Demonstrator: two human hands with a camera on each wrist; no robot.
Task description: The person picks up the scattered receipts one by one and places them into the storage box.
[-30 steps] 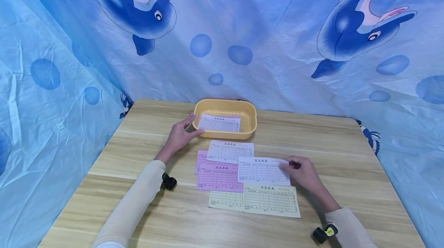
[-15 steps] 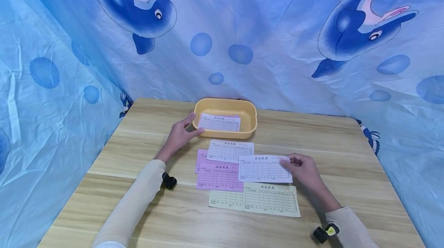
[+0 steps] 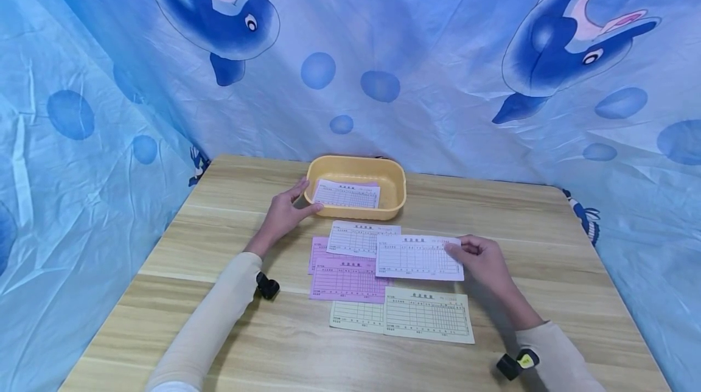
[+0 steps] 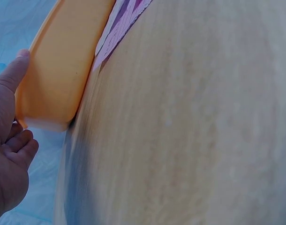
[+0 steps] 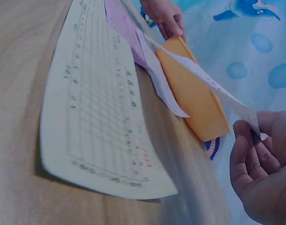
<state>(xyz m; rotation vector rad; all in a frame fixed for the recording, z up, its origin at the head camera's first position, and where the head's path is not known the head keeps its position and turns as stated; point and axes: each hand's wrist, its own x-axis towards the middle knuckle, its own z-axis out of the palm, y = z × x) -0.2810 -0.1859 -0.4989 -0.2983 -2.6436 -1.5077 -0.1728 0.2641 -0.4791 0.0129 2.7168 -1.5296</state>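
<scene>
My right hand [image 3: 484, 263] pinches a white receipt slip [image 3: 413, 263] by its right edge, thumb on top. In the right wrist view that slip [image 5: 206, 77] is lifted off the table, slanting between thumb and fingers. My left hand [image 3: 283, 212] holds the left end of a yellow plastic basket [image 3: 361, 213], its thumb on the near rim. Inside the basket lie a white slip [image 3: 346, 196] and a pink one beneath. In front of the basket are another white slip [image 3: 353, 241], pink slips [image 3: 347, 285] and pale yellow slips [image 3: 427, 319], partly overlapping.
The wooden table [image 3: 274, 343] carries everything. A blue curtain [image 3: 438, 45] with dolphin prints hangs behind the table and at both sides. Black wrist cameras [image 3: 268, 287] sit at both wrists.
My right hand has raised the white slip and moved it slightly away from me, showing more of the yellow and pink slips beneath. My left hand and the basket have stayed put.
</scene>
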